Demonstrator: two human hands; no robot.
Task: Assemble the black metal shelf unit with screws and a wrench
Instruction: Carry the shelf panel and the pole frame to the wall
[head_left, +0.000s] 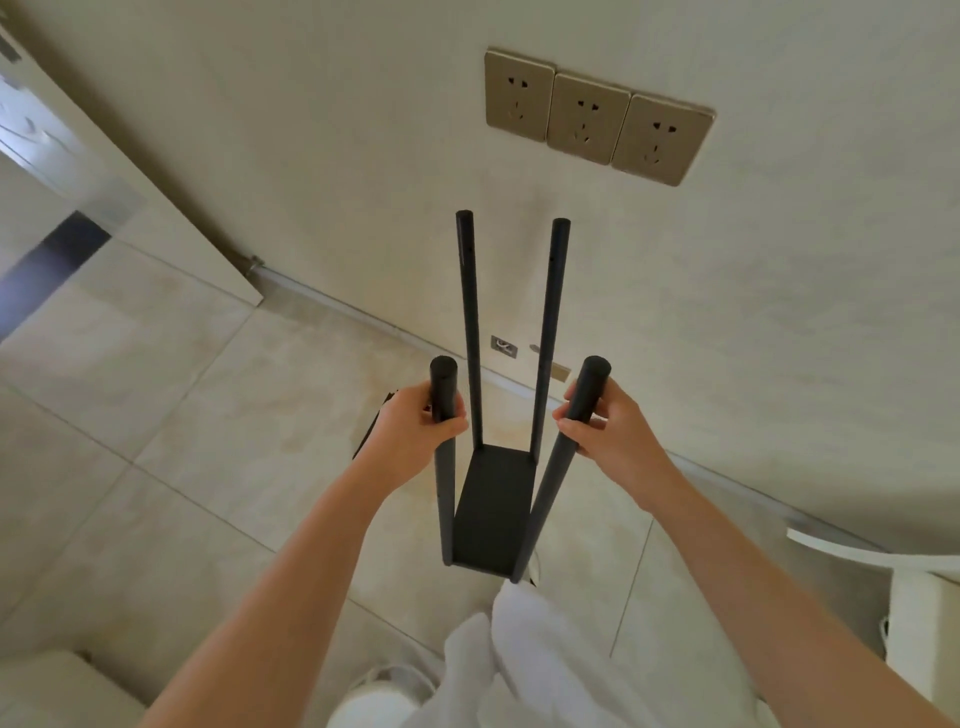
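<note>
The black metal shelf unit stands upright on the tiled floor: a black shelf panel (493, 512) low down with several black round posts rising from its corners. My left hand (415, 426) grips the near left post (443, 387) close to its top. My right hand (605, 423) grips the near right post (586, 387) the same way. The two far posts (466, 312) (553, 312) rise free toward the wall. Another black part (375, 423) lies on the floor, half hidden behind my left hand. No screws or wrench are in sight.
A wall with three gold sockets (592, 117) is right behind the unit. A white door (104, 171) stands open at the left. White clothing (519, 660) and a shoe (379, 696) are at the bottom. White furniture (924, 623) edges in at the right.
</note>
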